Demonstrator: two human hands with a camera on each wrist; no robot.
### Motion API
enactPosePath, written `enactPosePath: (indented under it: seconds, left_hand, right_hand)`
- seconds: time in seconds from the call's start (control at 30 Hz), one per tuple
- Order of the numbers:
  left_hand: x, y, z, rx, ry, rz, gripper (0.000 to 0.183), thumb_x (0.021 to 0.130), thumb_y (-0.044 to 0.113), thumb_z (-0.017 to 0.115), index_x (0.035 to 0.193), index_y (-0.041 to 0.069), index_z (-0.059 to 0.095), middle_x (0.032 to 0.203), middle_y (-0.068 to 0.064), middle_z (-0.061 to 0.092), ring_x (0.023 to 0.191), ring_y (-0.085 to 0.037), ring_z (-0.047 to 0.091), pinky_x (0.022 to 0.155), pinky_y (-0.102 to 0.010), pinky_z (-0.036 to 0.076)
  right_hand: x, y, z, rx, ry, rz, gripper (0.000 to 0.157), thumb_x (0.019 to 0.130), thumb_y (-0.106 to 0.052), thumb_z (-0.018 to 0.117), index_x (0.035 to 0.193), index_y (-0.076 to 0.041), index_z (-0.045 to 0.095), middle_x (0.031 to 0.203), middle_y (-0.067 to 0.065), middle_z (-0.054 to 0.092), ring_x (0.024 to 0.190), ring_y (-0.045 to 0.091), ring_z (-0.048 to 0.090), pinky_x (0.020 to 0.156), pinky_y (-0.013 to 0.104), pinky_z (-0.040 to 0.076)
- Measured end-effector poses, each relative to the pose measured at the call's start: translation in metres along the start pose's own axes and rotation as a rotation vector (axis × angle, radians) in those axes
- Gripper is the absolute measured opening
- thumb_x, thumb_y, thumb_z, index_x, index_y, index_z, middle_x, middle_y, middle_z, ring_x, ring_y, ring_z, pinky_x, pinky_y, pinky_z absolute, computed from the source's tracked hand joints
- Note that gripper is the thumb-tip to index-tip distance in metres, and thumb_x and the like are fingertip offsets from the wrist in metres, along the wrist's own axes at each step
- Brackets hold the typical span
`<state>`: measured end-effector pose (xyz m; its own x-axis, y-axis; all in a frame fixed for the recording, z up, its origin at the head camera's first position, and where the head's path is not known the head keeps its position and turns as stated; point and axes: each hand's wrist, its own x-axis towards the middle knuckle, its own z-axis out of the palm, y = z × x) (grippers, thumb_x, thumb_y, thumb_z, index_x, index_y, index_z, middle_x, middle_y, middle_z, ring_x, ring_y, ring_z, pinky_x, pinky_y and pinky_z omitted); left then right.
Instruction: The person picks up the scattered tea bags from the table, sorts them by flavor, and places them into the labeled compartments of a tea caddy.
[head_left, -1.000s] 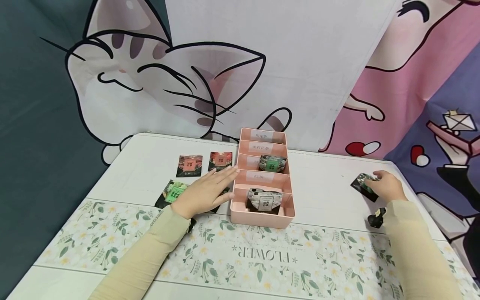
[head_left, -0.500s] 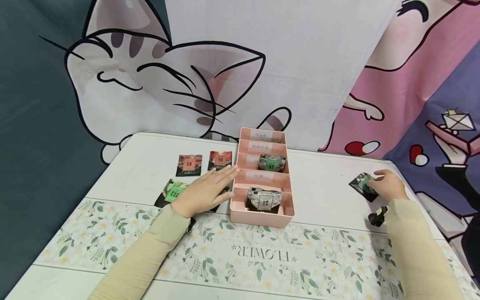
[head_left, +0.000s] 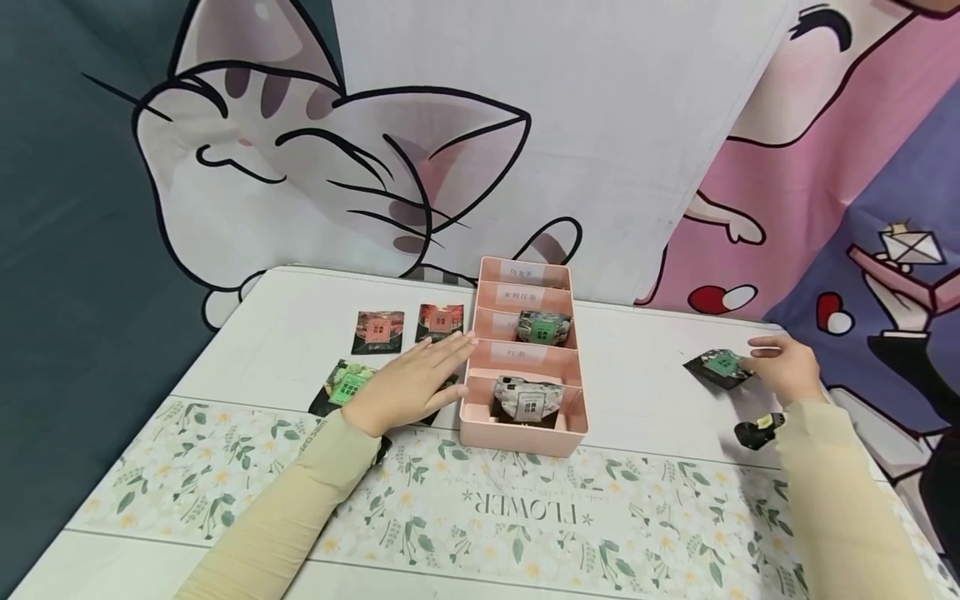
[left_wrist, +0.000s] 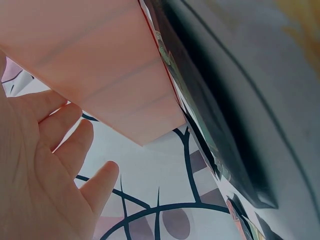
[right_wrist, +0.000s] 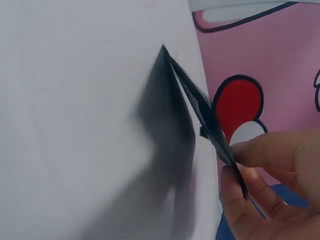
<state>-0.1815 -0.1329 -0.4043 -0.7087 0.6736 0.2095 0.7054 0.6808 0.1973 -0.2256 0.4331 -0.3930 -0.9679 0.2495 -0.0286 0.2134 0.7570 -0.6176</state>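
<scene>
My right hand (head_left: pixel 787 371) pinches a green-labelled tea packet (head_left: pixel 718 367) by one edge, at the right of the table. In the right wrist view the tea packet (right_wrist: pixel 200 112) is tilted between thumb and fingers, its far corner close over the white surface and its shadow beside it. My left hand (head_left: pixel 408 383) rests with straight fingers at the left side of a pink compartment box (head_left: pixel 521 442). Fingertips meet the box's rim in the left wrist view. Inside the box stand a white-labelled packet (head_left: pixel 528 402) in the front compartment and a green-labelled packet (head_left: pixel 545 327) farther back.
Left of the box lie two red-labelled packets (head_left: pixel 378 332) and a bright green packet (head_left: pixel 347 387). Another dark packet (head_left: pixel 444 400) is partly hidden under my left hand. Paper labels mark the box's compartments. A cartoon-printed curtain (head_left: pixel 615 150) hangs behind the table.
My right hand has raised the green-labelled packet's near edge and shifted it slightly left, so it now tilts. The left hand and the box have stayed put.
</scene>
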Motion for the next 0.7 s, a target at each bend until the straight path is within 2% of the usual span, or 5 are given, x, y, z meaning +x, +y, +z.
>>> enactPosePath:
  seconds: [0.1, 0.2, 0.33, 0.47, 0.7]
  left_hand:
    - [0.000, -0.001, 0.001, 0.002, 0.002, 0.002, 0.066, 0.108, 0.046, 0.045, 0.162, 0.012, 0.027, 0.166, -0.007, 0.026, 0.152, -0.024, 0.026, 0.126, -0.049, 0.020]
    - [0.000, -0.001, 0.001, 0.001, 0.006, 0.005, 0.066, 0.108, 0.046, 0.044, 0.161, 0.011, 0.028, 0.166, -0.007, 0.027, 0.152, -0.024, 0.026, 0.125, -0.050, 0.023]
    - [0.000, -0.001, 0.002, 0.001, 0.001, 0.004, 0.067, 0.108, 0.049, 0.041, 0.162, 0.011, 0.028, 0.166, -0.007, 0.026, 0.153, -0.023, 0.025, 0.124, -0.052, 0.024]
    - [0.000, -0.001, 0.002, -0.001, -0.004, 0.000, 0.068, 0.108, 0.051, 0.040, 0.162, 0.012, 0.027, 0.167, -0.006, 0.025, 0.153, -0.023, 0.024, 0.125, -0.051, 0.022]
    - [0.000, -0.001, 0.001, -0.002, 0.000, -0.001, 0.067, 0.108, 0.047, 0.044, 0.162, 0.013, 0.026, 0.167, -0.007, 0.026, 0.153, -0.023, 0.026, 0.127, -0.047, 0.019]
  right_hand:
    - [-0.002, -0.004, 0.000, 0.035, 0.015, 0.025, 0.053, 0.094, -0.015, 0.070, 0.139, 0.009, 0.054, 0.124, 0.030, 0.063, 0.097, 0.022, 0.062, 0.061, 0.013, 0.048]
    - [-0.004, -0.009, 0.000, 0.092, 0.032, 0.044, 0.055, 0.095, -0.023, 0.071, 0.140, 0.006, 0.054, 0.103, 0.005, 0.070, 0.083, -0.001, 0.057, 0.063, 0.015, 0.048]
    - [-0.004, -0.014, 0.003, 0.190, 0.076, 0.052, 0.043, 0.093, -0.026, 0.075, 0.129, -0.007, 0.063, 0.081, -0.027, 0.058, 0.073, -0.012, 0.054, 0.063, 0.012, 0.048]
    - [-0.002, -0.022, 0.009, 0.343, 0.096, 0.077, 0.030, 0.090, -0.016, 0.077, 0.118, -0.015, 0.066, 0.078, -0.028, 0.059, 0.072, -0.010, 0.060, 0.064, 0.010, 0.053]
    - [-0.001, -0.037, 0.015, 0.561, 0.063, 0.162, 0.038, 0.089, -0.013, 0.080, 0.124, -0.009, 0.067, 0.083, -0.018, 0.065, 0.079, -0.004, 0.062, 0.064, 0.012, 0.058]
